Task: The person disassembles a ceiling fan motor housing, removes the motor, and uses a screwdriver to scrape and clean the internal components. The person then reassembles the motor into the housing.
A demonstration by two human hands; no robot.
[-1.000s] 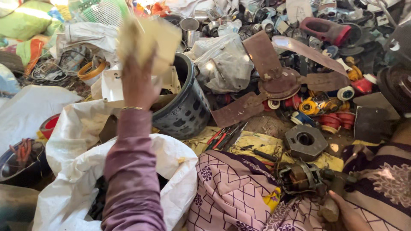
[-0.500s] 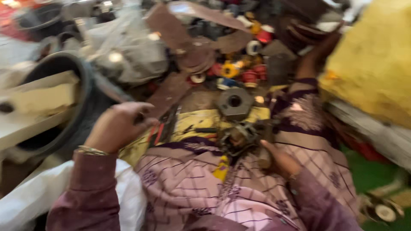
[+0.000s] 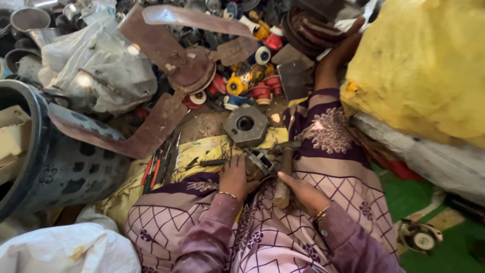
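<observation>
Left hand [image 3: 235, 178] fingers curled onto small motor part [image 3: 260, 161], which sits on the lap beside the yellow cloth [image 3: 202, 151]. Right hand [image 3: 302, 191] clasps wooden hammer handle [image 3: 284, 179] (head near part). Hexagonal metal housing [image 3: 245, 124] just beyond.

Both arms wear long mauve-purple sleeves, a little dusty and creased. A thin gold bangle circles the wrist of the left hand [image 3: 233, 178], and a beaded gold bracelet sits at the wrist of the right hand [image 3: 302, 192]. Over the lap spreads pale pink cloth with a dark purple lattice, deep purple bands and a cream floral motif.
</observation>
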